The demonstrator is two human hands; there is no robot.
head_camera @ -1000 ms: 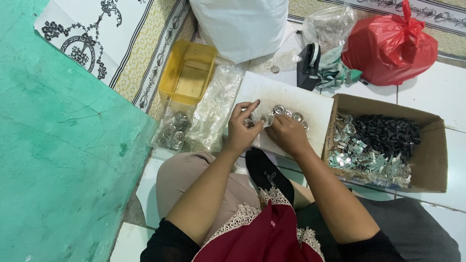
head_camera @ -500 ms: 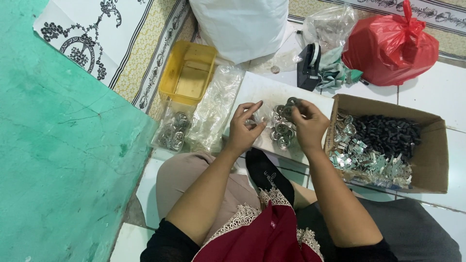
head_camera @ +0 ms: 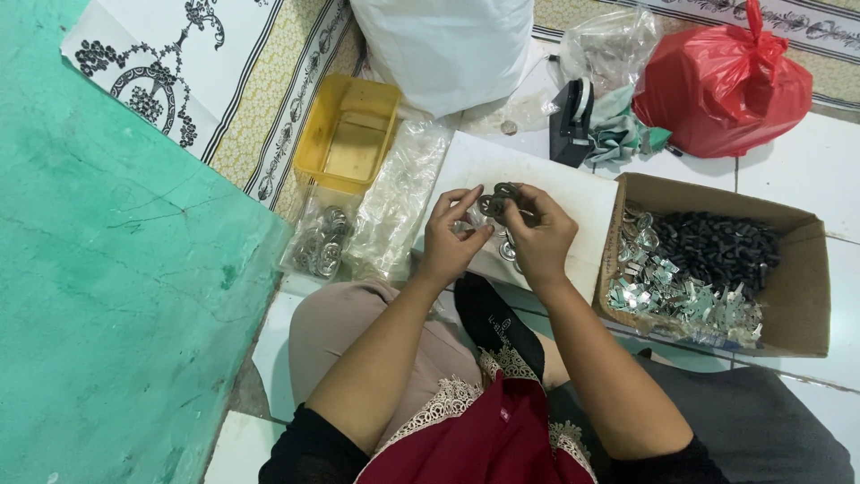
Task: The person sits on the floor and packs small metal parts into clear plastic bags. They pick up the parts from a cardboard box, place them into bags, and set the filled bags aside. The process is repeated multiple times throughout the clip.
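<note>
Hands (head_camera: 497,235) now raised — rings (head_camera: 495,202) gathered

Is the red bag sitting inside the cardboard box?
No, the red bag sits tied on the floor beyond the cardboard box, which holds black and silver small parts instead.

A brown cardboard box (head_camera: 788,296) stands open at right. A knotted red plastic bag (head_camera: 726,85) lies behind it, a large white sack (head_camera: 443,49) top centre, and clear plastic bags (head_camera: 394,202) lie beside a yellow tub (head_camera: 349,134) at left.
</note>
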